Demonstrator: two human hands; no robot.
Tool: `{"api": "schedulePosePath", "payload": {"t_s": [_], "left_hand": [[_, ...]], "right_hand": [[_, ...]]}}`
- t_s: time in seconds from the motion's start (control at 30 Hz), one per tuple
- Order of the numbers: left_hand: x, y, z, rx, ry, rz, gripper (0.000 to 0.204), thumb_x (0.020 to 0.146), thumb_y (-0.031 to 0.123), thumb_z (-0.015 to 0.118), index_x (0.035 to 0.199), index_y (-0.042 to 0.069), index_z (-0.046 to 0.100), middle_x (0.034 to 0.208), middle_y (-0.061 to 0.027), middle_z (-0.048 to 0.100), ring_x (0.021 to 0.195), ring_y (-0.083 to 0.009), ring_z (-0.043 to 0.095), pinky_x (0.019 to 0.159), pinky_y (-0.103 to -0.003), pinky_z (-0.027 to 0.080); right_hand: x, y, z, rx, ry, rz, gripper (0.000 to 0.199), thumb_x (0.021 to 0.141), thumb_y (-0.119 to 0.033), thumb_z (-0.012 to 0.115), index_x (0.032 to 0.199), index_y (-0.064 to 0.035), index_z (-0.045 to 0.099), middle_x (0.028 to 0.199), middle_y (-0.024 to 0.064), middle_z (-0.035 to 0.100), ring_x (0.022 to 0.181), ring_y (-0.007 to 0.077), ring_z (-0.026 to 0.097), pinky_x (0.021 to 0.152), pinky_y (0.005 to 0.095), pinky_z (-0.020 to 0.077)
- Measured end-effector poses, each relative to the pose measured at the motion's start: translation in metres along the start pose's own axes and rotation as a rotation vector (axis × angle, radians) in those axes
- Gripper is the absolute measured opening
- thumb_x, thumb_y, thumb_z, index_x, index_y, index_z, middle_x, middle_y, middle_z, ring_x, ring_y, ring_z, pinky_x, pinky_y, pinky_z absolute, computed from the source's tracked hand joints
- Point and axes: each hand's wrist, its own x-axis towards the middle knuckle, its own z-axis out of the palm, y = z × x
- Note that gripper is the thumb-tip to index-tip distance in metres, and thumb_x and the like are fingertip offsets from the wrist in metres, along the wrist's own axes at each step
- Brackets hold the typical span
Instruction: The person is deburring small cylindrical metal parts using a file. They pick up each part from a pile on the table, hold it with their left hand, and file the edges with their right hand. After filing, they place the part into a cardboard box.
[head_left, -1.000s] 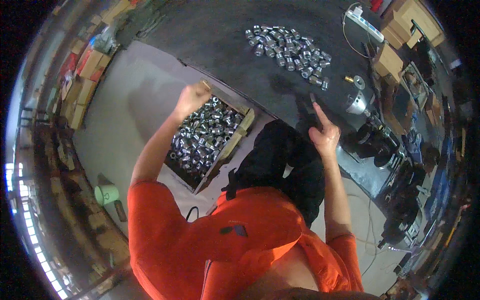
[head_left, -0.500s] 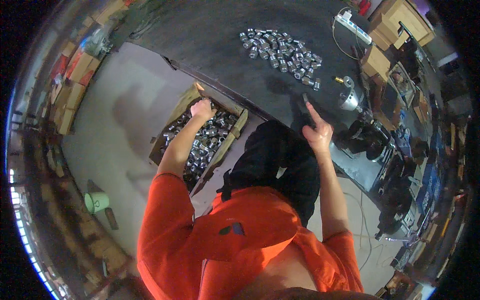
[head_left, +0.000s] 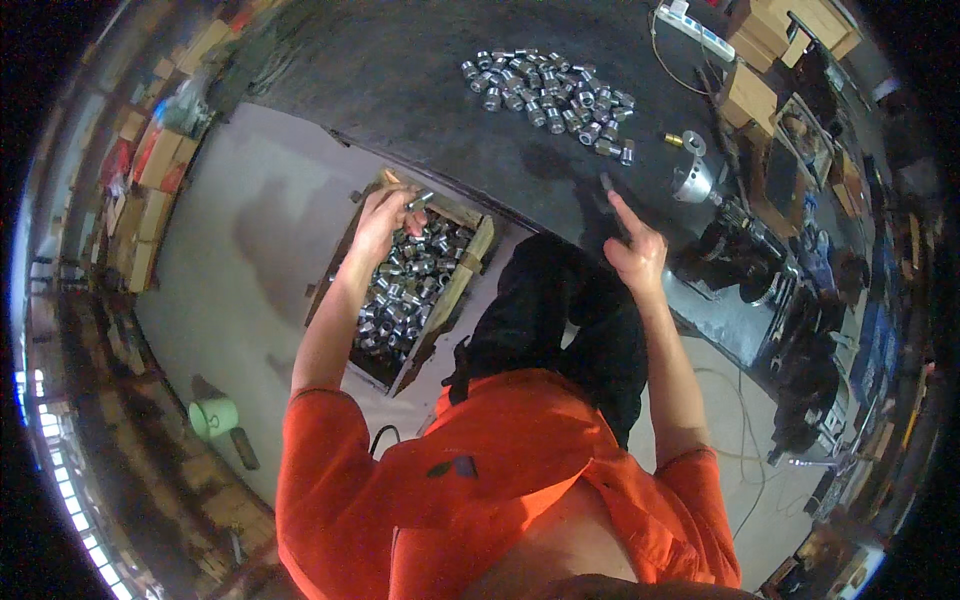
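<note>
Honestly, the bit I'd watch is the left hand (head_left: 388,222), curled closed around one shiny metal fitting (head_left: 420,201) just above the upper end of the wooden box (head_left: 462,290). Looks like a fingertip hold, with the piece poking out past the fingers, so if it's slick or the grip is a bit off, it could slip and drop back among the loose fittings (head_left: 405,290) in there. The hand's also right beside the box's corner and near the edge of the counter (head_left: 400,120), so a careless swing could bark the knuckles or knock the piece onto the floor (head_left: 215,250). The right hand (head_left: 640,252) has its index finger stretched out and the others folded in; there's a small greyish sliver (head_left: 606,182) at the fingertip, too blurry to call, so I can't tell if it's holding anything. That hand is close to what looks like a chuck (head_left: 692,180), and I can't tell if it's spinning. If it is, a sleeve or finger straying that way would be bad news. The pile of fittings (head_left: 555,95) on the counter is loose too, and the round ones might roll if bumped.
</note>
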Motion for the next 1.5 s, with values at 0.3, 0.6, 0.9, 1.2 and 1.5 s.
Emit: {"api": "schedulePosePath", "payload": {"t_s": [0.3, 0.6, 0.9, 1.2, 1.5], "left_hand": [[0.058, 0.018, 0.091, 0.064, -0.233, -0.069, 0.036, 0.094, 0.026, 0.04, 0.114, 0.0, 0.055, 0.065, -0.0155, 0.06, 0.048, -0.0193, 0.057, 0.047, -0.028, 0.047], [0.073, 0.02, 0.123, 0.431, -0.22, -0.056, 0.035, 0.094, 0.026, 0.042, 0.113, 0.0, 0.055, 0.061, -0.0119, 0.061, 0.044, -0.0156, 0.057, 0.04, -0.026, 0.041], [0.062, 0.004, 0.111, 1.367, -0.03, 0.677, 0.028, 0.086, 0.013, 0.049, 0.111, 0.014, 0.061, 0.078, -0.0145, 0.066, 0.072, -0.0343, 0.064, 0.062, -0.046, 0.051], [0.059, 0.032, 0.11, 1.645, -0.351, 0.791, 0.046, 0.079, 0.01, 0.053, 0.122, 0.026, 0.057, 0.079, -0.0101, 0.062, 0.071, -0.0327, 0.062, 0.062, -0.046, 0.049], [0.073, 0.043, 0.102, 1.638, -0.464, 0.737, 0.048, 0.077, 0.017, 0.061, 0.124, 0.019, 0.053, 0.077, -0.0098, 0.064, 0.073, -0.0317, 0.062, 0.064, -0.045, 0.048]], "right_hand": [[0.001, 0.012, 0.008, 0.033, 0.132, -0.117, 0.067, 0.06, -0.015, 0.06, 0.126, -0.0243, 0.057, 0.079, 0.0161, 0.064, 0.061, 0.0306, 0.06, 0.061, 0.0391, 0.0482], [0.001, 0.014, 0.004, -0.006, 0.016, -0.035, 0.068, 0.063, -0.022, 0.061, 0.13, -0.0293, 0.051, 0.09, 0.0147, 0.067, 0.077, 0.0335, 0.064, 0.071, 0.0419, 0.0522], [0.001, 0.016, 0.006, 0.024, 0.057, -0.071, 0.068, 0.063, -0.021, 0.061, 0.13, -0.0291, 0.052, 0.091, 0.0142, 0.067, 0.077, 0.0334, 0.064, 0.072, 0.0418, 0.0525], [0.001, 0.015, 0.005, 0.016, 0.051, -0.071, 0.067, 0.063, -0.021, 0.06, 0.129, -0.0284, 0.052, 0.091, 0.0151, 0.067, 0.077, 0.0334, 0.064, 0.072, 0.0424, 0.0519], [0.0, 0.011, 0.003, 0.0, 0.032, -0.044, 0.067, 0.063, -0.02, 0.06, 0.129, -0.0275, 0.053, 0.094, 0.0156, 0.066, 0.08, 0.0335, 0.064, 0.074, 0.0419, 0.0522]]}}
